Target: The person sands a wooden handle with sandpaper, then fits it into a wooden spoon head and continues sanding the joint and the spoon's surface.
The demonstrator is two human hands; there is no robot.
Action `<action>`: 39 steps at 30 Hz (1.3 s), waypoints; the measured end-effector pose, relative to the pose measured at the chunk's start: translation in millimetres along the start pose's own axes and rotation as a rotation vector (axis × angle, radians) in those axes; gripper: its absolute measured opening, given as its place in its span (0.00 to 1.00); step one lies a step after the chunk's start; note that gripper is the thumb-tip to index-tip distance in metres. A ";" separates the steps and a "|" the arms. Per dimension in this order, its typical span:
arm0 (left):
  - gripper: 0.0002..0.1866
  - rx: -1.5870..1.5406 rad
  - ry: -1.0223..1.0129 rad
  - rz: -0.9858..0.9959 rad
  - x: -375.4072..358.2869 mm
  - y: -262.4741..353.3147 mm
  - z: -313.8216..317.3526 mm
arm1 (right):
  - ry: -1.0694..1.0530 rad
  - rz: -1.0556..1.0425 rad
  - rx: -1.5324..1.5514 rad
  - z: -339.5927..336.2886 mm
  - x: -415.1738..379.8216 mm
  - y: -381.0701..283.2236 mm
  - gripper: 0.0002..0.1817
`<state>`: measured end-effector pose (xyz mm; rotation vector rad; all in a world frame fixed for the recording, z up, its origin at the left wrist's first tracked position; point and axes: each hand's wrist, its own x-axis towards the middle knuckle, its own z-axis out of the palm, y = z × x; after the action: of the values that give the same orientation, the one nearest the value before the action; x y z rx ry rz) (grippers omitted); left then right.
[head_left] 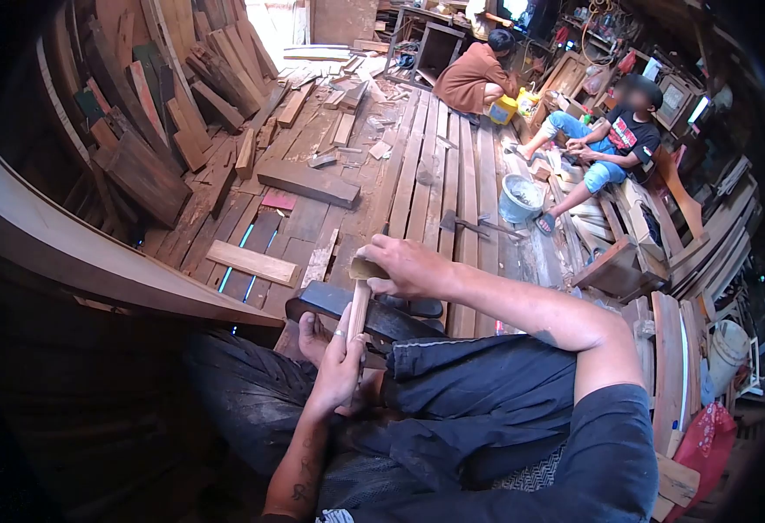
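Observation:
My left hand point(338, 373) is wrapped round a slim, pale wooden stick point(359, 315), which stands nearly upright above my lap. At the stick's top end, my right hand point(410, 267) pinches a tan, bent sheet that looks like sandpaper point(366, 268). The sheet lies against the wood. Just beyond the stick, near my bare foot point(312, 340), is a dark block point(328, 299). The lower end of the stick is hidden by my left hand.
A hatchet-like tool point(448, 223) lies on the slatted floor. Past it stand a bucket point(520, 200) and two seated or crouching people point(478, 74). A thick plank point(308, 184) and a short board point(252, 262) lie ahead. Timber point(142, 187) leans at left.

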<state>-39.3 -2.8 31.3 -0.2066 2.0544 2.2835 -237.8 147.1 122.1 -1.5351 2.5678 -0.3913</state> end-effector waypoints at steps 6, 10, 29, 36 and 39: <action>0.34 0.057 -0.008 -0.002 0.0 -0.5 -0.2 | 0.047 -0.060 -0.057 0.0 -4.9 1.2 0.31; 0.33 0.054 -0.003 0.039 3.0 -8.5 -1.4 | 0.001 -0.018 0.005 0.0 -0.6 -1.8 0.31; 0.32 -0.008 -0.002 -0.124 -2.3 6.5 -2.0 | 0.006 -0.100 0.020 4.8 -0.4 -6.1 0.33; 0.30 0.120 0.015 0.106 11.7 -39.3 0.1 | 0.020 -0.134 0.070 -4.0 0.8 -20.3 0.31; 0.30 -0.020 0.103 -0.090 3.0 -9.8 -4.3 | -0.055 -0.078 0.066 -3.1 -3.7 -14.6 0.31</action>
<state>-40.7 -6.2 20.8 -0.4179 2.0243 2.2865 -224.4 144.2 129.1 -1.6033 2.4346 -0.4320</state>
